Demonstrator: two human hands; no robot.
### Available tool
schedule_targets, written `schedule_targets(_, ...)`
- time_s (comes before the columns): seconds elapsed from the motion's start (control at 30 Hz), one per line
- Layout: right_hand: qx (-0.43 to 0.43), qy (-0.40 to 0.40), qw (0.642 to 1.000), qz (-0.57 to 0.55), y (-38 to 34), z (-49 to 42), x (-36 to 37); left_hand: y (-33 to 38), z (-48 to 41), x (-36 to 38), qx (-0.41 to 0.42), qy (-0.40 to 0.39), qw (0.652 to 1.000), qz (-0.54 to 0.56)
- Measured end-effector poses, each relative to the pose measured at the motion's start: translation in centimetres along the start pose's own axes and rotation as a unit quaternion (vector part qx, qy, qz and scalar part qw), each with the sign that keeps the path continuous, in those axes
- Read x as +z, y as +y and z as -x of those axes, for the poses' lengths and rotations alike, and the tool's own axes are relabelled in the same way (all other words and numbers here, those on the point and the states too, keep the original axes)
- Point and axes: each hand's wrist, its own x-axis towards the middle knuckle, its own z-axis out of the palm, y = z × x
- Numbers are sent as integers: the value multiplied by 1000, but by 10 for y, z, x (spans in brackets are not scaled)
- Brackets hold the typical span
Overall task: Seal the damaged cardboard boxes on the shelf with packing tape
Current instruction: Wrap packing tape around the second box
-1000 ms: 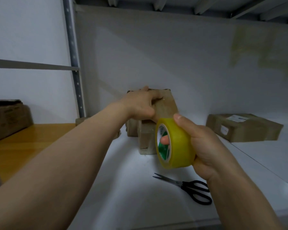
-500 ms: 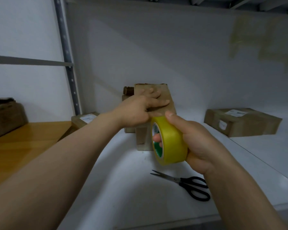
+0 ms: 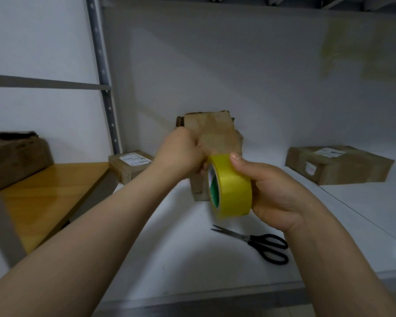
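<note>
Shelf point(image 3: 146, 259): white deck, front lip at btm, grey post L; open deck btwn boxes and fwd of them. Flat box point(image 3: 343, 165) well R, small box point(image 3: 128, 163) L by post. Upright box point(image 3: 213, 131) centre-back nr wall: brown, ragged top edge, creased face. R hand point(image 3: 274, 191) grip wrapped rnd yellow tape roll point(image 3: 233, 186), just in front of upright box. L hand point(image 3: 181, 154) grip curled at roll's top edge; pinching what, can't tell. Scissors point(image 3: 261, 244) flat nr front lip.

The white shelf point(image 3: 146, 259) carries a worn box point(image 3: 212, 131) behind the left hand point(image 3: 181, 154), scissors point(image 3: 261, 244) below the right hand point(image 3: 274, 193), a flat box point(image 3: 338, 164) to its right, a small box point(image 3: 130, 164) beyond the left
</note>
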Motion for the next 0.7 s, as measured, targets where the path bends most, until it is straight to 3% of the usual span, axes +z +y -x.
schedule_targets(0.03,-8,2,1000,9,-1,2,-1,4,5,-2,-47,-31,993,103)
schedule_targets(0.1,-15,16,1000,15,-2,5,-2,10,12,-7,-103,-59,971,207)
schedule_targets(0.33,-12,24,1000,15,6,7,7,29,26,-5,-165,-121,957,207)
schedule_targets(0.5,-6,13,999,45,10,5,6,28,18,20,-177,7,948,266)
schedule_targets(0.6,36,65,991,112,14,3,-11,19,15,28,-181,56,950,247)
schedule_targets(0.67,67,104,962,243,20,0,-23,16,16,31,-185,71,948,248)
schedule_targets(0.7,80,105,926,354,25,-2,-28,15,16,32,-180,75,950,245)
